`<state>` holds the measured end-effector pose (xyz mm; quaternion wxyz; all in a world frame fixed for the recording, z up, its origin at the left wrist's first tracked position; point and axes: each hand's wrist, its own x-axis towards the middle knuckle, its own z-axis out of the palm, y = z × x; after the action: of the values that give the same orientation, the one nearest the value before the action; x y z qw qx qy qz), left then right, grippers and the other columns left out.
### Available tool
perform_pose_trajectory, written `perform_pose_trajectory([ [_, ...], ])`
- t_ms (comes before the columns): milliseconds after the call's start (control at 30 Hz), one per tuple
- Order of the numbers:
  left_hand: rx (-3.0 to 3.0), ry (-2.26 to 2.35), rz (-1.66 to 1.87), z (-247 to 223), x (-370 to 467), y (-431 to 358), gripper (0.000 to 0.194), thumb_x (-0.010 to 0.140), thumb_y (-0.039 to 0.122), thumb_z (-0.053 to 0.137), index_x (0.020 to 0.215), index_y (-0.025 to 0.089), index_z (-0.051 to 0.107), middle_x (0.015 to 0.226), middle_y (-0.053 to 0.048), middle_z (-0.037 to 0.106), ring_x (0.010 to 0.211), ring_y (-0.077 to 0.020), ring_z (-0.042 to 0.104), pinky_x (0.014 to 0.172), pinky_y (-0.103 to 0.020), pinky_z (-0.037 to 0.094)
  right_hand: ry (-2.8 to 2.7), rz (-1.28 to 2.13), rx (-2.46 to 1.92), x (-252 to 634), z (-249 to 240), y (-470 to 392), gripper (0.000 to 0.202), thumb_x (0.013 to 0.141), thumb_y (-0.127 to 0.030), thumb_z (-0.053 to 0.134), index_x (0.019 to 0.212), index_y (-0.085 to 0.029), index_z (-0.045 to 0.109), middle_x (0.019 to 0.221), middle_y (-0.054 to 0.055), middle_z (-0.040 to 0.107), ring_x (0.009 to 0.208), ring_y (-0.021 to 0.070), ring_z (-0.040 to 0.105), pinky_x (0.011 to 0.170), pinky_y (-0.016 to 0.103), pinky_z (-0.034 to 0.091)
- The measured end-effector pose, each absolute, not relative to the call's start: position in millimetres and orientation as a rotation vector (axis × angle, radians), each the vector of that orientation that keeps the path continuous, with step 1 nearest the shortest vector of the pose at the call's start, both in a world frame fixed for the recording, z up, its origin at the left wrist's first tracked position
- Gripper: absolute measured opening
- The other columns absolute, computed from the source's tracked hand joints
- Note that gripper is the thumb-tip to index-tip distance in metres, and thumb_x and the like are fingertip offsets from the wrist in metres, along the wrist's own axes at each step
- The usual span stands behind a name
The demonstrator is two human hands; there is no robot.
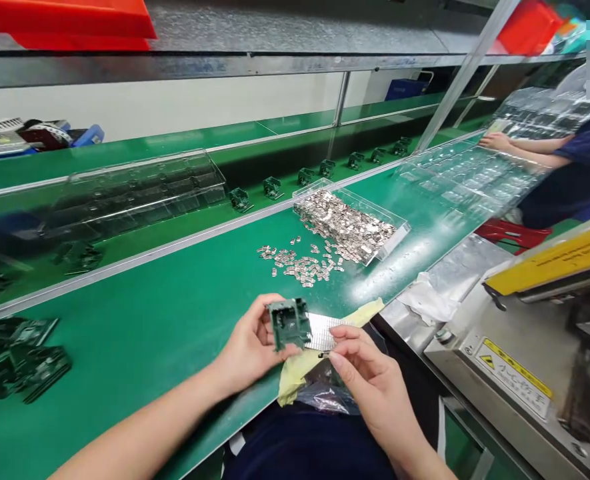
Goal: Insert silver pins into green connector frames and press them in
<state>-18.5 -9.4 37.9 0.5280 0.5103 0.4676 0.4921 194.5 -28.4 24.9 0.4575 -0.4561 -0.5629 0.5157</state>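
Observation:
My left hand (252, 343) is closed around a dark green plastic housing (289, 325), its hollow side turned up toward me. My right hand (367, 373) pinches a small metal piece (323, 355) between thumb and fingertips, a short way right of the housing. Below and between the hands lies a silver sheet with a fine grid (319, 331), next to yellow tape (292, 377) at the bench edge. Beyond the hands, small loose metal pieces (307, 267) are spread on the green surface, in front of a clear tray (399, 237) heaped with more of them.
More green housings (22, 357) are piled at left. Several single housings (272, 188) stand in a row behind the metal rail (175, 252). A clear blister tray (139, 193) lies back left. A machine (519, 360) stands at right. A co-worker (549, 153) handles clear trays far right.

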Motion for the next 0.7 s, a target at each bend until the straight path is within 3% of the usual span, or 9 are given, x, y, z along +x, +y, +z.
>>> perform_pose_trajectory([
  [267, 1.092, 0.855, 1.043, 32, 31, -22, 0.049, 0.075, 0.018, 0.075, 0.115, 0.027, 0.047, 0.101, -0.001, 0.061, 0.083, -0.0097, 0.062, 0.074, -0.018, 0.052, -1.366, 1.115, -1.231, 198, 32, -40, 0.012, 0.085, -0.030, 0.065, 0.076, -0.022, 0.066, 0.123, 0.009, 0.054, 0.119, 0.0279, 0.050, 0.101, 0.040, 0.039],
  [533, 1.222, 0.767, 0.992, 25, 33, -25, 0.038, 0.088, 0.019, 0.062, 0.119, 0.034, 0.045, 0.090, 0.003, 0.057, 0.075, -0.0065, 0.058, 0.071, -0.015, 0.048, -1.427, 1.015, -1.294, 197, 26, -34, 0.011, 0.082, -0.025, 0.067, 0.071, -0.022, 0.065, 0.118, 0.008, 0.056, 0.112, 0.0262, 0.055, 0.096, 0.036, 0.042],
  [700, 1.326, 0.827, 0.954, 16, 29, -25, 0.032, 0.094, 0.024, 0.052, 0.122, 0.032, 0.042, 0.083, 0.001, 0.052, 0.067, -0.0080, 0.050, 0.062, -0.017, 0.043, -1.409, 0.966, -1.307, 195, 27, -33, 0.013, 0.081, -0.024, 0.066, 0.069, -0.022, 0.064, 0.112, 0.008, 0.059, 0.105, 0.0246, 0.057, 0.088, 0.032, 0.046],
])
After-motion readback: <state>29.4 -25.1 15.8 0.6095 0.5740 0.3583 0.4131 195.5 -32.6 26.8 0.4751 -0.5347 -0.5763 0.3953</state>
